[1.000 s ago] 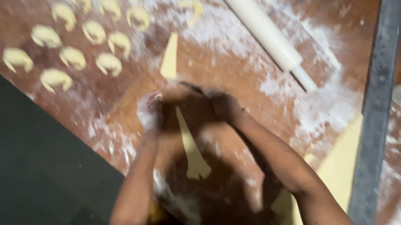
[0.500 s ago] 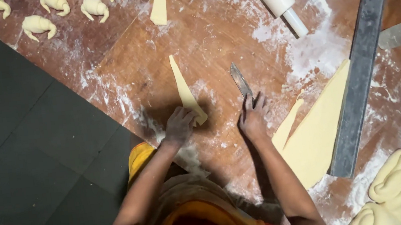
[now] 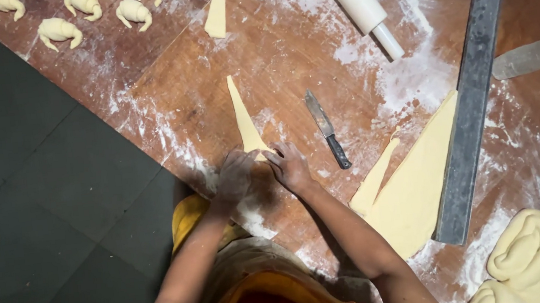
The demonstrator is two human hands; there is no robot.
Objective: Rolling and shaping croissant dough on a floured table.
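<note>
pale, soft dough is under both hands: a long thin dough triangle (image 3: 245,122) lies on the floured wooden desk (image 3: 286,49), its tip pointing away from the person and its wide base tucked beneath the fingers. the left hand (image 3: 234,177) and the right hand (image 3: 290,167) sit side by side on that base, palms down and dusted white, fingers curved over the near edge and pressing on it rather than pinching it; each hand's grip looks loosely closed onto the dough, though the fingertips hide exactly how the edge is folded. the strip lies lengthwise in front of the body, so both hands meet its broad end evenly.

just right of the triangle a knife (image 3: 326,128) with a dark handle lies flat, blade away, near the right hand but apart from it. further right a larger sheet of dough (image 3: 414,190), smooth and matte, has slanted cut edges and a narrow offcut beside it; a long grey metal straightedge (image 3: 471,90) lies along its far side. a white rolling pin (image 3: 356,3) rests at the top amid scattered flour. a second cut triangle (image 3: 217,11) waits beyond, and small curled crescents (image 3: 60,30) sit in rows at the upper left. a thick folded dough roll (image 3: 535,257) bulges at the lower right corner, and a clear plastic bottle (image 3: 534,53) lies on its side beyond the straightedge.
</note>
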